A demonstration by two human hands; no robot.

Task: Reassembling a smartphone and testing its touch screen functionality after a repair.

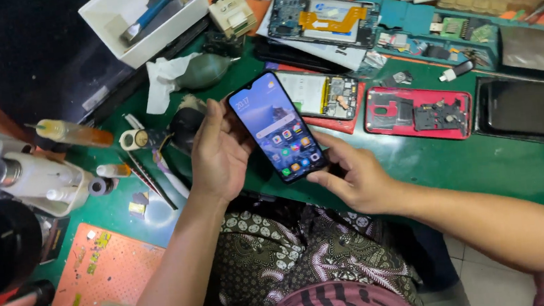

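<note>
Black glass: a smartphone (pixel 279 127) with its screen lit, showing a blue wallpaper and rows of coloured icons, is held above the near edge of a green work mat (pixel 456 163). It is cradled along its left edge by the left hand (pixel 218 152), whose fingers are curled behind the body with the thumb up beside the screen. Its lower right corner is pinched by the right hand (pixel 353 177), thumb on the front and fingers bent underneath.

Just behind the phone, an opened handset (pixel 319 94) with its battery exposed is laid on a red tray. To the right, a red back cover (pixel 418 112) and a dark display panel (pixel 531 110) are set side by side. Farther back lies a blue opened handset (pixel 326 17) with an orange flex cable. To the left are found a green rubber air blower (pixel 202 72), tweezers (pixel 149 173), a white box (pixel 142 20) and an orange mat (pixel 109 279).
</note>
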